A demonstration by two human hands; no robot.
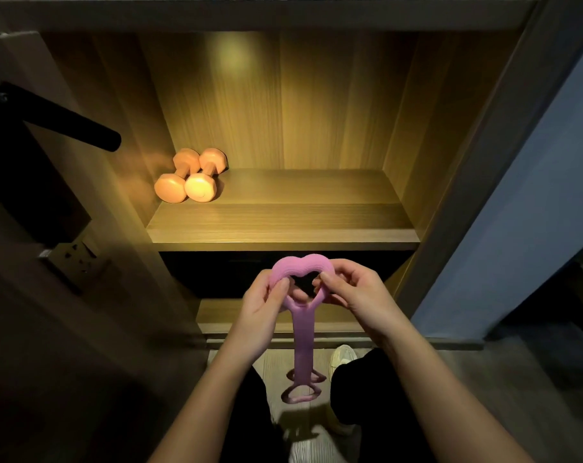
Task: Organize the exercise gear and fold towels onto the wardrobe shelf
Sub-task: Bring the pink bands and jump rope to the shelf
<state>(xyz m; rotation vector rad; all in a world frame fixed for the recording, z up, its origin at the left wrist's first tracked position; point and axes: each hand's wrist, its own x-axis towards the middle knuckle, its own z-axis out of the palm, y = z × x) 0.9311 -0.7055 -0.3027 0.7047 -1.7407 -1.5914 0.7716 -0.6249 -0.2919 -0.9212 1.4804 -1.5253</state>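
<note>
1 head-worn wide-angle view, forward and down, close before the wardrobe shelf (pixel 283 222).

Both arms are bare and reach in from the near edge, the left forearm (pixel 213 382) from the near left and the right forearm (pixel 437 379) from the near right, converging toward the middle. The left hand (pixel 261 307) grips the left side of the top loop of a pink stretch band (pixel 302 332), thumb on the near face and fingers curled behind. The right hand (pixel 357 292) pinches the loop's right side between thumb and forefinger (its other fingers curl behind). The hands sit near each other, roughly level, thumbs pointing inward.
</note>
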